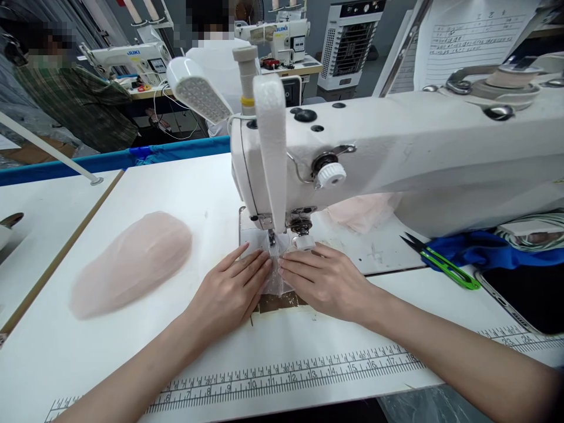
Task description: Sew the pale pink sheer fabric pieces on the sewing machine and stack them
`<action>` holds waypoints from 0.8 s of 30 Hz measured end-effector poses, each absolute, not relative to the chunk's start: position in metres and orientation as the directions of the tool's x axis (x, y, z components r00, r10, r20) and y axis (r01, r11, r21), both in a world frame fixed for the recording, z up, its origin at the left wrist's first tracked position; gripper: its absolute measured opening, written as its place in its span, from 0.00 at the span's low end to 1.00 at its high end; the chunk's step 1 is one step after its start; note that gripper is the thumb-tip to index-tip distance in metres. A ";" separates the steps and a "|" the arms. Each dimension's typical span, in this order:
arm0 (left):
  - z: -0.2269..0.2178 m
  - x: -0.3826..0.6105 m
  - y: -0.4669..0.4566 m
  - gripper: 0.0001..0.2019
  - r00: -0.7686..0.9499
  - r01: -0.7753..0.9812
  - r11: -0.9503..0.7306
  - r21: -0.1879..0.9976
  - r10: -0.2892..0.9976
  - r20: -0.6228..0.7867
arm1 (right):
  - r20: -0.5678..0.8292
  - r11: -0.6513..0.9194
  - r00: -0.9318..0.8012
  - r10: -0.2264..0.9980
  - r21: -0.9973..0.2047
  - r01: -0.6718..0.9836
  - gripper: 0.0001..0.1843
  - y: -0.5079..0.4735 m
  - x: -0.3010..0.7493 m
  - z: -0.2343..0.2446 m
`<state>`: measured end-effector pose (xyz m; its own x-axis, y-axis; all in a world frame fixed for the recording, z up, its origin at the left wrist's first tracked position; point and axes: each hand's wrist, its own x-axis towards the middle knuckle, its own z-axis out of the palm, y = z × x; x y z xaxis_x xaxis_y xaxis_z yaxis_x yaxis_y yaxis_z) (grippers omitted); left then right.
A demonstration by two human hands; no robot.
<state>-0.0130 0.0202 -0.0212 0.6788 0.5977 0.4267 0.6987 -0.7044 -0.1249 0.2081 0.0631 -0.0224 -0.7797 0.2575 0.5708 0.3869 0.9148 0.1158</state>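
1. The left hand [233, 289] lies flat, palm down, on the bench [185, 194]. Its fingers are stretched out close together and point up and right toward the needle, and the forearm comes in from the lower left.
2. The right hand [326, 279] also lies flat, fingers extended and pointing left, with the forearm coming in from the lower right.
3. Both hands are spread open and grip nothing. Their fingertips press on the sheer fabric piece [274, 276] from either side and nearly meet just in front of the presser foot [272, 238].
4. The sheer fabric piece is small, whitish, see-through and slightly crinkled. Its far edge lies under the presser foot of the sewing machine [396, 153], and its near edge lies over a brown patch [282, 303].
5. A pile of pale pink fabric [132, 261] lies well to the left. Green thread snips [446, 265] lie to the right beside a blue cloth [484, 248].
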 end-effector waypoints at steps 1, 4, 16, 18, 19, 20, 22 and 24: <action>-0.021 -0.013 0.021 0.16 0.680 0.699 -0.703 -0.129 0.598 0.424 | 0.572 0.915 -0.778 0.261 0.112 0.388 0.11 0.063 0.208 -0.023; -0.022 -0.014 0.026 0.16 0.680 0.703 -0.699 -0.133 0.606 0.412 | 0.578 0.912 -0.770 0.271 0.102 0.397 0.11 0.065 0.207 -0.024; -0.019 -0.006 0.013 0.14 0.677 0.713 -0.681 -0.169 0.604 0.420 | 0.583 0.907 -0.769 0.262 0.123 0.402 0.10 0.063 0.205 -0.024; -0.019 -0.005 0.012 0.14 0.673 0.716 -0.677 -0.172 0.604 0.426 | 0.584 0.906 -0.768 0.262 0.125 0.404 0.10 0.063 0.206 -0.024; -0.020 -0.005 0.013 0.14 0.671 0.718 -0.675 -0.170 0.605 0.429 | 0.587 0.905 -0.765 0.265 0.122 0.407 0.10 0.063 0.205 -0.024; -0.020 -0.006 0.014 0.14 0.668 0.719 -0.675 -0.166 0.606 0.432 | 0.592 0.903 -0.760 0.270 0.117 0.412 0.10 0.064 0.205 -0.025; -0.021 -0.007 0.017 0.14 0.662 0.724 -0.671 -0.159 0.611 0.434 | 0.597 0.899 -0.752 0.281 0.111 0.425 0.11 0.067 0.204 -0.025; -0.022 -0.008 0.021 0.15 0.660 0.727 -0.668 -0.156 0.618 0.426 | 0.590 0.893 -0.752 0.293 0.112 0.436 0.12 0.070 0.203 -0.025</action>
